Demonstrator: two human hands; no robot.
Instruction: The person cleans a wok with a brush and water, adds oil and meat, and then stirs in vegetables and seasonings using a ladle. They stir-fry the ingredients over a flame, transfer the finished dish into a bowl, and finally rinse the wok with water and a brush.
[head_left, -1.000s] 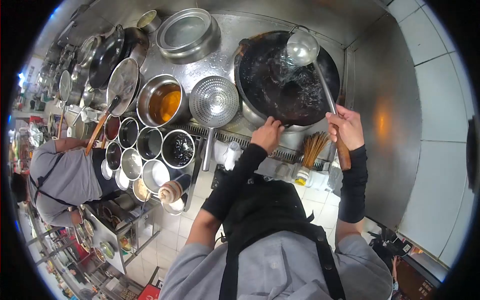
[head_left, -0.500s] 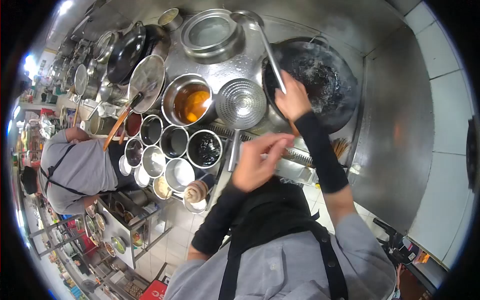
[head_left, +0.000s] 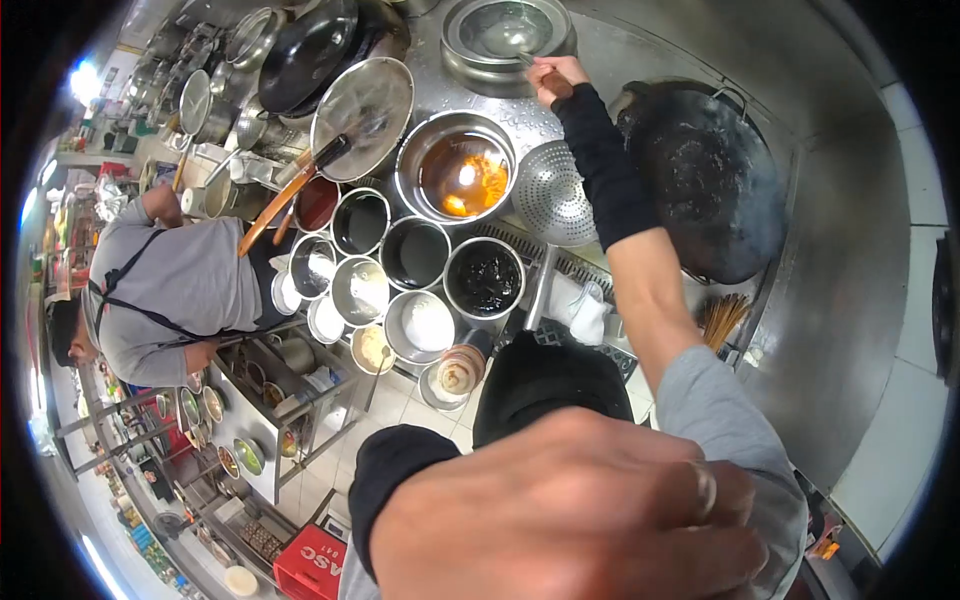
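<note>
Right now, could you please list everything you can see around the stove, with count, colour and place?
wok: one, black, right on the stove
ladle: one, steel, bowl in the basin
basin: one, steel, top centre
strainer: one, steel, perforated, left of the wok
oil pot: one, steel, amber liquid, left of the strainer
seasoning tins: about ten, steel, clustered below the oil pot
lid: one, steel, upper left
bamboo brush: one, brown, below the wok
co-worker: one, grey shirt, dark apron, left
right hand: on the ladle handle
left hand: close to the camera, seems to hold nothing
</note>
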